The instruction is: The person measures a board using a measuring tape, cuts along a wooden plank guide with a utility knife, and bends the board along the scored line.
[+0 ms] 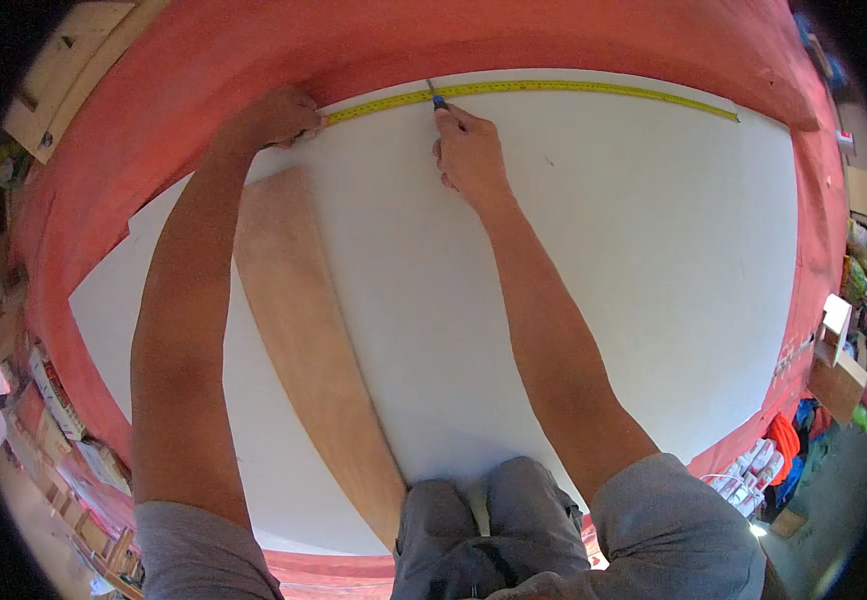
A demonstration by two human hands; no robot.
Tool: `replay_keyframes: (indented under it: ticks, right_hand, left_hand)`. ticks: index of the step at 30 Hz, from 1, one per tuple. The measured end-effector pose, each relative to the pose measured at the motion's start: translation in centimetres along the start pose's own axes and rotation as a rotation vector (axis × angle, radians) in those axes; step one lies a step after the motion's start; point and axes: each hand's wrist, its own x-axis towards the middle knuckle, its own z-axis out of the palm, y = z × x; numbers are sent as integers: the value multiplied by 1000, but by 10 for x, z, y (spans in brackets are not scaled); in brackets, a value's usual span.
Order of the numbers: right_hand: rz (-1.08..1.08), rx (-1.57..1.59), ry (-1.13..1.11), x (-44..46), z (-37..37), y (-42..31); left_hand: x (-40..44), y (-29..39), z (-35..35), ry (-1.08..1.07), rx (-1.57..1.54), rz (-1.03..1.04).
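Tape: the yellow tape (573, 87) lies along the far edge of the white sheet (653, 250), graduated face up.
Tape's long axis: left to right, bowed slightly in this view; its free end points right and stops near the sheet's far right corner.
Left hand: the left hand (288, 117) is at the tape's left end, fingers curled together and clamped on it — what lies deeper in the palm is hidden.
Right hand: the right hand (471, 155) is closed on a slim tool (439, 102), blue near its front, and sits on the near side of the tape, right of the left hand.
Tool's direction: its thin tip points to the far side, crossing the tape's line roughly square; whether it touches the tape, I cannot tell.
Plank: a brown plank (303, 320) lies flat on the sheet, its long axis running from the far left, just near of the left hand, to the near middle beside the knees (523, 485).
Cloth: red cloth (453, 35) shows beyond the sheet's far edge and along its left and right sides.
Right side: an orange bundle (782, 446) lies past the cloth — near, among mixed clutter.
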Motion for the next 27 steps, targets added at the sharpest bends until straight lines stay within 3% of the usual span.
replay_keyframes:
  ticks: [3, 6, 9, 12, 19, 22, 24, 27]
  right_hand:
    - [137, 104, -28, -12, -3, -19]
    - [138, 130, -37, -14, -3, -20]
    - [83, 105, -24, -12, -1, -16]
    - [144, 157, -49, -10, -2, -14]
    - [138, 73, 2, -13, -3, -16]
    - [90, 52, -7, -15, -4, -19]
    - [169, 88, -24, -17, -6, -26]
    - [248, 91, -56, -17, -9, -44]
  left_hand:
    - [4, 5, -11, -148, 117, -8]
    - [10, -6, -3, -117, 60, 79]
    - [7, 5, -6, -136, 103, -43]
    - [7, 2, -2, -65, 74, -63]
    - [11, -5, -4, -134, 146, -12]
    - [20, -23, 5, -82, 158, 245]
    - [15, -12, 0, -144, 54, 21]
    - [8, -4, -2, -119, 12, 10]
